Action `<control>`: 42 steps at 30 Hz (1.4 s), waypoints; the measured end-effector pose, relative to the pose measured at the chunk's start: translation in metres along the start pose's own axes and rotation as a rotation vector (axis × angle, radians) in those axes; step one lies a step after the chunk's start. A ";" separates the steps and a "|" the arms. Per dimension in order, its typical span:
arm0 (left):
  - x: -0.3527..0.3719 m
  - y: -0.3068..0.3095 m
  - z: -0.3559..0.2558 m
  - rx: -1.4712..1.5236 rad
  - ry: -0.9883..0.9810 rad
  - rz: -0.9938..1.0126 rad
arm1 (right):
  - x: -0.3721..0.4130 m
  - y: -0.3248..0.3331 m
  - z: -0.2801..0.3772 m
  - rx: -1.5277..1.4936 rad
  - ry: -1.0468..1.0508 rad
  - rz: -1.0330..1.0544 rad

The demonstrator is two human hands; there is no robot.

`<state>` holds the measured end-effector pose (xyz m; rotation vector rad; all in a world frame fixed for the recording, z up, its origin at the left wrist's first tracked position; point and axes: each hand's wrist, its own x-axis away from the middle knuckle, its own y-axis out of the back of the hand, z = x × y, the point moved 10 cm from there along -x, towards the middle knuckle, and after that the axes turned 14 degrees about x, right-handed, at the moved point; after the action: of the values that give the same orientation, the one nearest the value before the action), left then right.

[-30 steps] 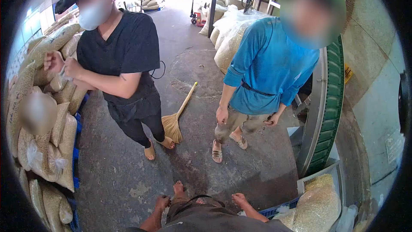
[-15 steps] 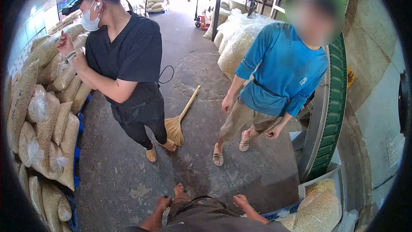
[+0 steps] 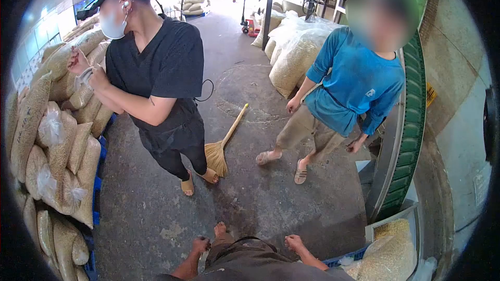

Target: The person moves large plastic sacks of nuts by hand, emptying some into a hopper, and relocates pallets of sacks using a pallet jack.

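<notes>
Grain sack (image 3: 388, 261), pale and bulging, located at the lower right, with a blue slatted edge (image 3: 359, 254) seen just beside it and loose grain (image 3: 394, 227) heaped behind it within a grey frame (image 3: 414, 218). The right hand (image 3: 294, 243) is held low, apart from the sack, its fingers bent; how tightly they are closed cannot be told. The left hand (image 3: 201, 244) is held low on the other side, well apart from the sack, fingers likewise bent, tightness likewise not discernible. A straw broom (image 3: 215, 158) is laid on the floor (image 3: 312, 213), its head just beside the sandals (image 3: 187, 183) of a person in black (image 3: 169, 62). A person in blue (image 3: 359, 83) is seen near a green ribbed belt (image 3: 409, 148). At left, filled sacks (image 3: 86, 177) are stacked above blue pallets (image 3: 97, 198).
</notes>
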<state>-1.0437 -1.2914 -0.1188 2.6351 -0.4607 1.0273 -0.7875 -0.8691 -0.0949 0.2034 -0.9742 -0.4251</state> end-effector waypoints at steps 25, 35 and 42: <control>-0.014 -0.007 -0.003 -0.286 -0.003 -0.049 | -0.011 0.018 -0.037 0.195 0.027 -0.228; 0.019 -0.006 -0.016 -0.088 -0.031 -0.047 | -0.010 0.007 -0.018 0.134 0.009 -0.121; 0.021 -0.003 -0.011 -0.152 -0.022 -0.030 | -0.004 0.002 -0.005 0.190 0.041 -0.095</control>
<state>-1.0347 -1.2887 -0.0965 2.5131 -0.4825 0.9166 -0.7849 -0.8661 -0.0999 0.4305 -0.9671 -0.4135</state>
